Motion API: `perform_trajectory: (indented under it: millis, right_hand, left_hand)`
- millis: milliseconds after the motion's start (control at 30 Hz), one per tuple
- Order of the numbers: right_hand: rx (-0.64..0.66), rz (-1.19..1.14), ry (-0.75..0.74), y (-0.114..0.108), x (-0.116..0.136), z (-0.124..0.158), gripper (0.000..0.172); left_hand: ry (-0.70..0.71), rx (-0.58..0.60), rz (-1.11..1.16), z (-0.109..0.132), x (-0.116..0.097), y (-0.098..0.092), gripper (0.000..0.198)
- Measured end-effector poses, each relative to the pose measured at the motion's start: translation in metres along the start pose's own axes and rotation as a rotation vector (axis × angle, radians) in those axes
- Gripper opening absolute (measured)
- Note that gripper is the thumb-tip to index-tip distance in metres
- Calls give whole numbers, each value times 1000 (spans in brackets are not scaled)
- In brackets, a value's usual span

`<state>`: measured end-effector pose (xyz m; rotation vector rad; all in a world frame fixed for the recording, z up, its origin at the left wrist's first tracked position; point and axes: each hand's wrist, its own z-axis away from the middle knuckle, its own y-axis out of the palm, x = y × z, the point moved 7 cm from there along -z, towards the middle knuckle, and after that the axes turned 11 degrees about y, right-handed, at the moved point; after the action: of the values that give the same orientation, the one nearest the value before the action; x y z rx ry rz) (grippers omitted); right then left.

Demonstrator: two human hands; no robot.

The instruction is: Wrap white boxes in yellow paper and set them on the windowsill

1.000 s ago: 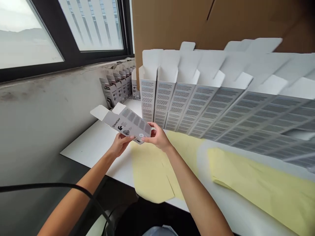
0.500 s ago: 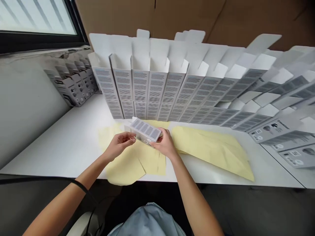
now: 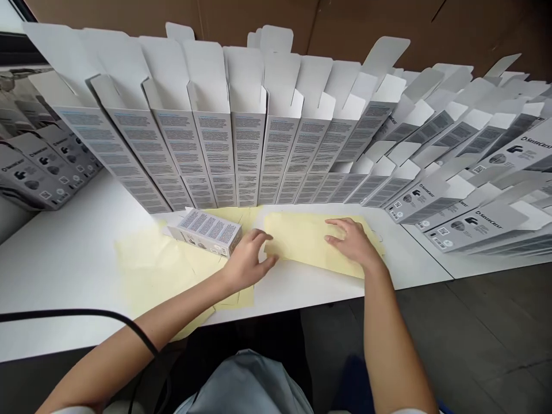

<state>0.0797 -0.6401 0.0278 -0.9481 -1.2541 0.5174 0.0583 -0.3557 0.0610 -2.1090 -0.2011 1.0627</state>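
A white carton [image 3: 204, 232] printed with panels of grey text is shown lying on a pale yellow paper sheet [image 3: 172, 270], its flap end toward the person's left, on a white table [image 3: 64, 247]. The left hand [image 3: 249, 261] is held just beside the carton's right end, loosely curled and partly open, with nothing gripped; whether it touches the carton cannot be told. The left forearm [image 3: 142, 328] is angled in across the table edge, and a black cable [image 3: 86, 314] is seen crossing in front of it. The right hand [image 3: 351, 242] is laid palm down on a 2nd yellow sheet [image 3: 302, 241], its fingers extended and slightly parted, with nothing held, while the right arm [image 3: 388, 328] is extended almost straight forward. Behind both hands, a long row of upright white cartons [image 3: 211, 149] is lined up with flaps raised, against brown cardboard [image 3: 388, 26]. Cartons printed with the SilverCrest name are laid in overlapping rows at the right [image 3: 474, 227] and the left [image 3: 38, 172]. A pale grey-blue garment [image 3: 245, 385] is visible at the bottom of the frame.
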Motion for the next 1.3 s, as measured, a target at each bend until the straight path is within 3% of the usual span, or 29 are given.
perform_trajectory:
  millis: [133, 300, 467, 600, 700, 867, 1067, 1233, 1300]
  right_hand:
    - [191, 129, 10, 3, 1, -20, 41]
    - [213, -42, -48, 1, 14, -20, 44]
    - [224, -212, -143, -15, 37, -8, 32]
    - [239, -259, -224, -32, 56, 2, 25]
    - [207, -243, -190, -44, 55, 5, 30]
    - [111, -200, -236, -47, 79, 17, 34]
    - [275, -185, -377, -14, 142, 27, 30]
    - [632, -321, -317, -1, 157, 18, 30]
    - [710, -348, -269, -3, 158, 13, 34]
  left_hand:
    - [-249, -54, 55, -13, 39, 30, 70]
    - [-401, -148, 210, -11, 57, 32, 83]
    - [-381, -320, 455, -11, 49, 24, 85]
    - [-352, -416, 857, -16, 46, 27, 63]
    - [-323, -484, 872, -15, 46, 20, 59]
    - [-294, -405, 912, -17, 38, 23, 55]
    - [-162, -338, 919, -25, 27, 25, 51]
    - [-33, -384, 798, -27, 19, 11, 52]
    - [14, -440, 717, -26, 15, 4, 51]
